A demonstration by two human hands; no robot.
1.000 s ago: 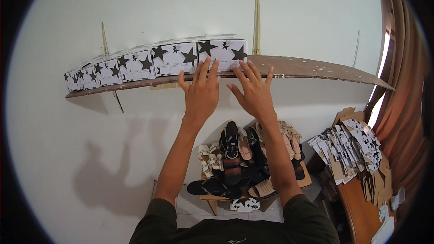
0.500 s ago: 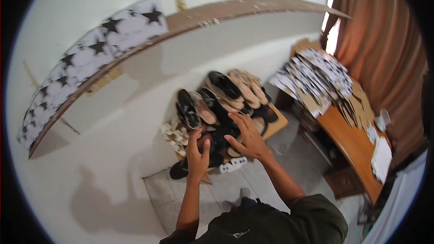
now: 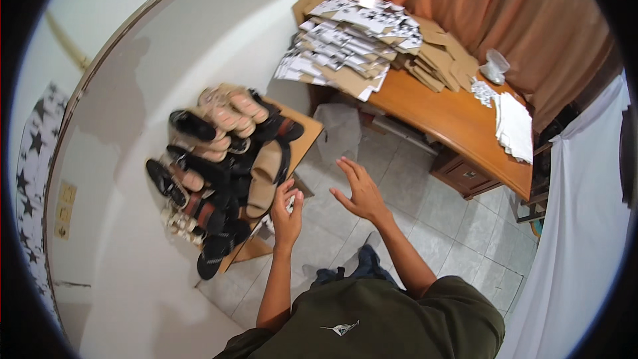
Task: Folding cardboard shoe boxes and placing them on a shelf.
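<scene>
My left hand [image 3: 287,221] is raised with its fingers slightly curled and the thumb apart, holding nothing. It overlaps the right edge of a low wooden table [image 3: 307,134] piled with footwear; whether it touches anything there I cannot tell. A tan slide sandal [image 3: 261,193] lies closest to that hand. Over the tiled floor, my right hand [image 3: 362,193] spreads its fingers, empty too. Among the other pairs are a black shoe [image 3: 193,125], pink-beige sandals [image 3: 247,105], black sandals [image 3: 222,247] and cream-white sandals [image 3: 179,223].
A wooden desk [image 3: 425,112] carries a heap of star-printed flat cardboard boxes [image 3: 352,40], white sheets [image 3: 514,126] and a clear plastic bag [image 3: 494,66]. Brown curtains [image 3: 465,6] hang behind it. White cloth [image 3: 585,193] hangs at right. A curved-looking shelf edge [image 3: 100,60] runs along the left wall.
My view has swung to the right, so the footwear table now sits further left and the desk nearer the middle. Both hands stay raised and empty, now further right of the footwear.
</scene>
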